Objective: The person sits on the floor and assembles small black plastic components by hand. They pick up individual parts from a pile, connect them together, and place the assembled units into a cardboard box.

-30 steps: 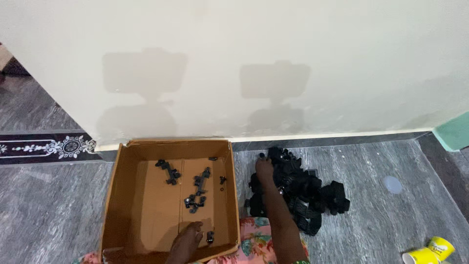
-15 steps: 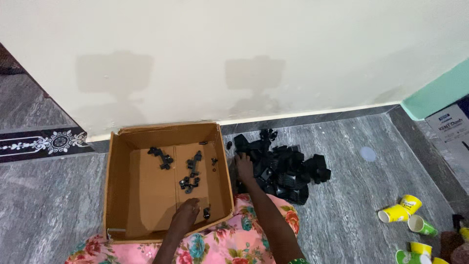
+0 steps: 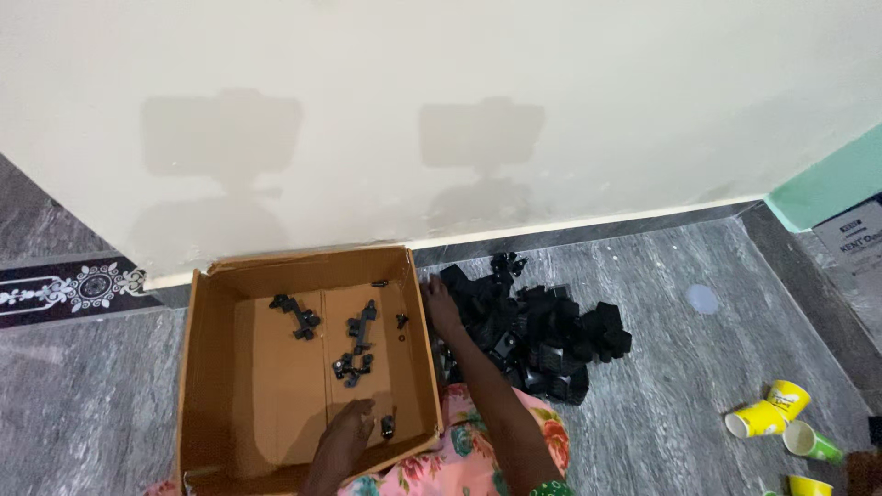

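Note:
An open cardboard box [image 3: 204, 367] sits on the grey floor against a cream wall. A few small black plastic parts [image 3: 354, 344] lie scattered on its bottom. My left hand [image 3: 344, 439] rests inside the box near its front wall, fingers by a small black piece [image 3: 388, 425]. Just right of the box lies a pile of black plastic parts [image 3: 537, 326]. My right hand [image 3: 441, 308] reaches onto the pile's left edge, beside the box wall, fingers curled over the parts. Whether it grips one is hidden.
Yellow and green paper cups [image 3: 770, 411] lie tipped on the floor at the lower right. A patterned dark floor border [image 3: 69, 287] runs at the left. A floral pink cloth [image 3: 478, 450] covers my lap at the bottom. A teal wall section [image 3: 831, 188] stands at the right.
My right hand moved left across the pile, from its upper middle to its edge by the box. The left hand stayed in the box. The view shifted.

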